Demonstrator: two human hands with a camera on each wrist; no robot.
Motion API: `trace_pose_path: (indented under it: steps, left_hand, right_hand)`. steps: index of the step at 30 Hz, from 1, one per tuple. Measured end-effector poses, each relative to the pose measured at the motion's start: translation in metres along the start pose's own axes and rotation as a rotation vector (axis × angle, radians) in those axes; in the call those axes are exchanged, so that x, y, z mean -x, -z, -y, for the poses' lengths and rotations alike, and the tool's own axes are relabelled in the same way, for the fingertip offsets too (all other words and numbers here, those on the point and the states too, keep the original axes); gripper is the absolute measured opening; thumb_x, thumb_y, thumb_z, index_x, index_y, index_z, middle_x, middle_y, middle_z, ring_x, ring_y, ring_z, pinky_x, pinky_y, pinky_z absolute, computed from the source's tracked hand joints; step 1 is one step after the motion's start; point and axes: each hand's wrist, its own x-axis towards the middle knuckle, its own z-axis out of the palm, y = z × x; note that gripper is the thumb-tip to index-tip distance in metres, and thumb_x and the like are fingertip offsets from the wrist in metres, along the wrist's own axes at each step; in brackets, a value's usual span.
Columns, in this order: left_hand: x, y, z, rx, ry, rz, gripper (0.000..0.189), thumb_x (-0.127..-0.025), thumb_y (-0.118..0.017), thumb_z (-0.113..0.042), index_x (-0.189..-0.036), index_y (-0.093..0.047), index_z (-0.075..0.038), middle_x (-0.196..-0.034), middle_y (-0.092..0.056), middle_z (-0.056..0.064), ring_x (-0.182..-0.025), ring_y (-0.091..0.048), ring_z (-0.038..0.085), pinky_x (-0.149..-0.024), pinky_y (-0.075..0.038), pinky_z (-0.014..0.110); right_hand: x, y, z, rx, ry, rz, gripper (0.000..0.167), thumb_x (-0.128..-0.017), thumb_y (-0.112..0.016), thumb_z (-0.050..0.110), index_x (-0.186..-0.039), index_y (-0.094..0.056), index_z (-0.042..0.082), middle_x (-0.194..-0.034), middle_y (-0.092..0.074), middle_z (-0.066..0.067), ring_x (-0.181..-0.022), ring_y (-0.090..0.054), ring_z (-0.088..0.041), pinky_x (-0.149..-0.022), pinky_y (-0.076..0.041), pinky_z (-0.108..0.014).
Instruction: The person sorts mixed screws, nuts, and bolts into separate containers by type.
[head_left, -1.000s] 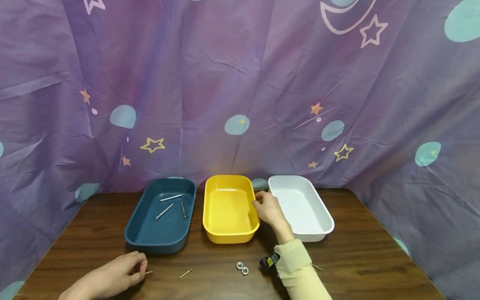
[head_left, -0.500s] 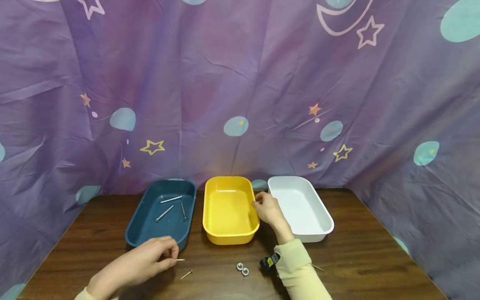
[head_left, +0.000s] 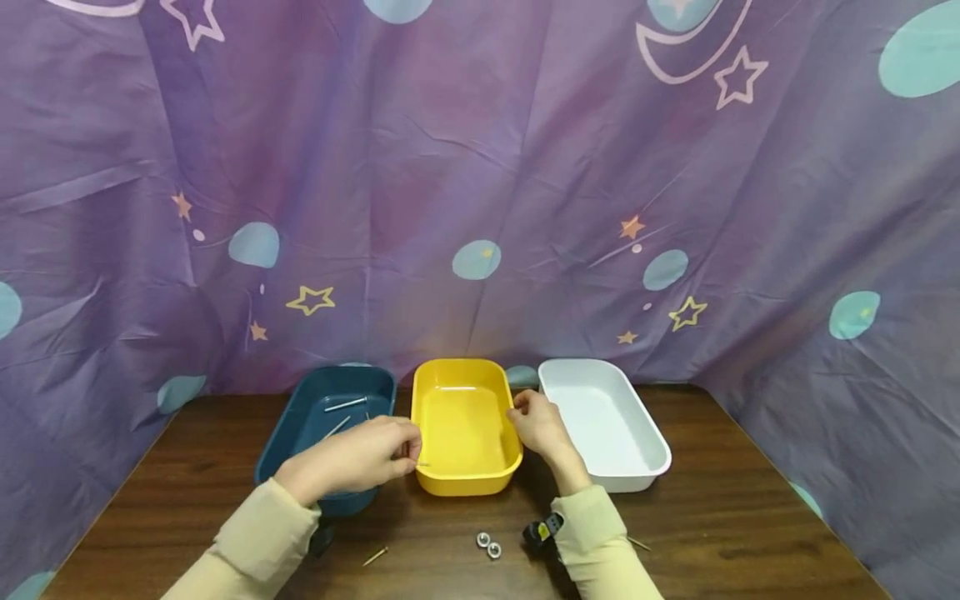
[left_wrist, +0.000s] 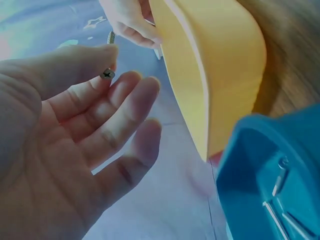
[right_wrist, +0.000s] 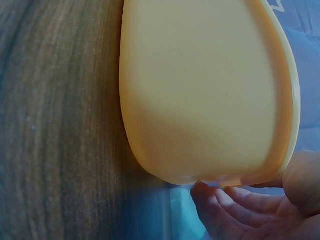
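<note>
My left hand (head_left: 367,454) is held over the near left corner of the yellow tray (head_left: 459,425). Between its thumb and index finger it pinches a small screw (left_wrist: 107,74), whose cross-slot head shows in the left wrist view; the other fingers are loosely bent. My right hand (head_left: 542,427) grips the yellow tray's right rim, with fingertips (right_wrist: 201,192) against the outer wall and the thumb at the rim. The floor of the yellow tray looks bare in the head view.
Left stands a dark blue tray (head_left: 303,425) with silver bolts (head_left: 345,404), partly hidden by my left arm. A white tray (head_left: 600,417) is at the right. In front lie two nuts (head_left: 489,546), a brass-coloured screw (head_left: 376,556) and another thin screw (head_left: 640,543).
My left hand has risen from the table in front of the blue tray and moved right to the yellow tray, carrying the screw. My right hand stays on the yellow tray's rim.
</note>
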Motion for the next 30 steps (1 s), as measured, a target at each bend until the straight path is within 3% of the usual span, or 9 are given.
trace_pose_path:
  steps: [11, 19, 24, 30]
  left_hand:
    - [-0.047, -0.002, 0.005, 0.018, 0.019, 0.012, 0.016, -0.087, -0.064, -0.002, -0.077, -0.057, -0.012, -0.072, -0.049, -0.006, -0.067, -0.047, 0.009, -0.064, -0.042, 0.025]
    - [-0.081, -0.012, 0.019, 0.035, 0.082, -0.031, 0.014, -0.09, -0.063, -0.002, -0.079, -0.061, -0.01, -0.076, -0.055, -0.004, -0.071, -0.049, 0.011, -0.066, -0.043, 0.027]
    - [-0.101, -0.018, 0.025, 0.034, 0.046, -0.048, 0.014, -0.092, -0.065, -0.004, -0.08, -0.062, -0.008, -0.077, -0.056, -0.002, -0.073, -0.05, 0.012, -0.068, -0.044, 0.028]
    - [-0.121, -0.027, 0.029, -0.013, 0.079, -0.02, 0.015, -0.092, -0.065, -0.002, -0.079, -0.062, -0.009, -0.076, -0.055, -0.003, -0.072, -0.05, 0.013, -0.068, -0.044, 0.028]
  right_hand:
    - [-0.001, 0.0, 0.001, -0.008, 0.011, 0.008, 0.012, -0.088, -0.064, 0.009, -0.096, -0.065, 0.0, -0.083, -0.064, -0.009, -0.077, -0.059, -0.025, -0.072, -0.049, -0.039]
    - [0.0, 0.001, 0.001, 0.004, 0.01, 0.007, 0.013, -0.088, -0.064, 0.01, -0.096, -0.065, 0.0, -0.084, -0.064, -0.009, -0.078, -0.06, -0.025, -0.072, -0.049, -0.04]
    - [0.0, 0.0, 0.0, 0.031, 0.018, -0.003, 0.013, -0.088, -0.064, 0.01, -0.097, -0.065, 0.001, -0.084, -0.065, -0.009, -0.077, -0.06, -0.026, -0.072, -0.049, -0.041]
    - [0.0, 0.001, 0.001, 0.031, 0.024, -0.012, 0.013, -0.087, -0.065, 0.009, -0.096, -0.065, 0.0, -0.082, -0.064, -0.009, -0.076, -0.06, -0.026, -0.072, -0.049, -0.041]
